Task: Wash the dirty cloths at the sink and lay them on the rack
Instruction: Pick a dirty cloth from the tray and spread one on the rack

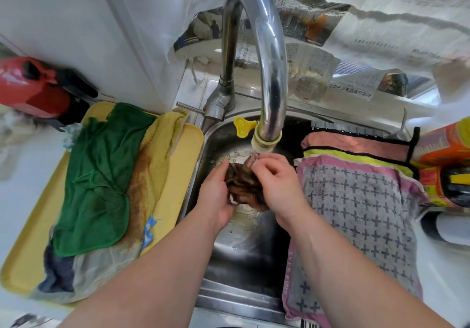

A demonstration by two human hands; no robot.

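Both left hand (215, 196) and right hand (278, 188) grip a crumpled brown cloth (244, 188) under the curved steel tap (270, 73). A patterned cloth (356, 216) overlaps the sink (244, 254) edge.

a white counter (447, 284) carries a yellow tray (178, 175) left of the steel sink (244, 251) set into it.

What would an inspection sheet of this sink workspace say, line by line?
Surface: steel sink, wet; faucet running.
Job's things: brown cloth bunched under the stream; green cloth and yellow cloth on yellow tray; patterned cloth and pink cloth on the right.
Clutter: red object left; orange packet right.
Grippers: left hand holds the brown cloth; right hand pinches it.
Cables: nothing seen.
Surroundings: newspaper behind the faucet.
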